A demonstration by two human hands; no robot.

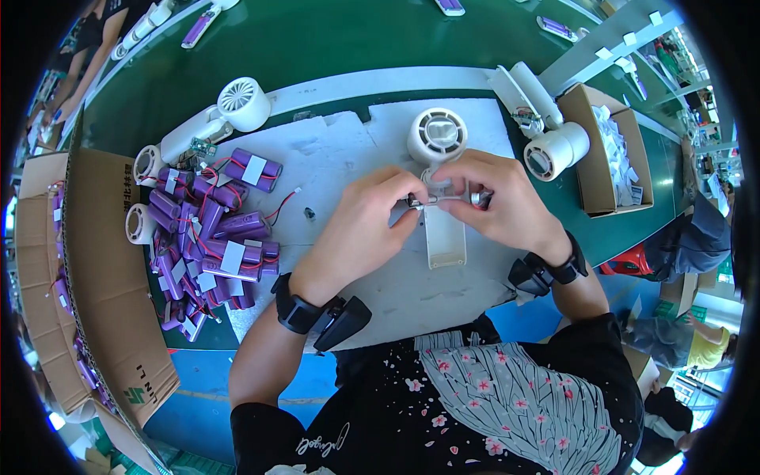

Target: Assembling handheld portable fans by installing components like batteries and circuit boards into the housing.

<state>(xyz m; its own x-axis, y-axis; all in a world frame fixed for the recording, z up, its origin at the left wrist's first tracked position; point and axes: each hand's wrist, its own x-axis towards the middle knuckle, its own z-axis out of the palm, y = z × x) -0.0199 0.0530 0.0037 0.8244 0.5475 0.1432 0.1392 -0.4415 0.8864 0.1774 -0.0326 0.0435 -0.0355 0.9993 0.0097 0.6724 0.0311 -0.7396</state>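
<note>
A white handheld fan housing lies on the pale work mat in front of me, its round grille head [438, 134] at the far end and its open, trough-like handle [446, 237] pointing toward me. Over the joint between head and handle, my left hand [366, 215] pinches a small dark and shiny part, too small to name. My right hand [507, 204] is closed just beside it, thumb and fingers around a small part with a silvery round end, also unclear. Both sets of fingertips nearly meet above the handle. Fingers hide much of what lies between them.
Purple battery packs [214, 237] with red wires are heaped at the left, beside a large cardboard box [119, 277]. White fan assemblies [244, 104] [556, 150] lie at the far left and right. A small carton [590, 150] holds white pieces. Other people are around the edges.
</note>
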